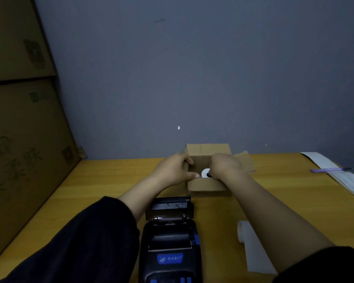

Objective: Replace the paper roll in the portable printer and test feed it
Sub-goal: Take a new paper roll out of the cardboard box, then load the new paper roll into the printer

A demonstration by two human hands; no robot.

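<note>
Black portable printer (170, 240) lid open, bay empty. Left hand (173, 170) gripping small brown cardboard box (206, 185) wall; right hand (223, 165) fingers closed on white paper roll (204, 173) inside. Loading, closing, feed test pending.

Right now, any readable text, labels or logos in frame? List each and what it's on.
Nothing here can be quoted letter for letter.
Printer: blue badge with a white logo and characters, too blurred to read.
Large cartons on the left: faded green printed characters and marks, illegible.
Small cardboard box under both hands: no print visible.
Paper sheets at the right, under the pen: no readable print.
</note>
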